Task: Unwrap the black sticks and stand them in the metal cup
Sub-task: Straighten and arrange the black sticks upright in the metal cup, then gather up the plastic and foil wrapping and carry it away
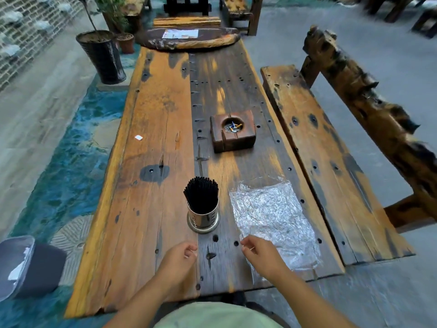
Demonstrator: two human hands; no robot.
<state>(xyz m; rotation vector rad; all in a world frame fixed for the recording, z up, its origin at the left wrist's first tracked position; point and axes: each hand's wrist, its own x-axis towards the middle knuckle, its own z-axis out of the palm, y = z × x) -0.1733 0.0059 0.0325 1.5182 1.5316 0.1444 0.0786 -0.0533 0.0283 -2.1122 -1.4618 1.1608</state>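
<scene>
Near the table's (151, 209) near edge, the left hand (179, 256) is loosely curled, holding nothing I can make out. Just beyond stands the metal cup (203, 218), packed with upright black sticks (201, 192) — job apparently done. The right hand (262, 254) pinches the empty plastic wrapper's (272, 216) corner — only clearing remains.
</scene>
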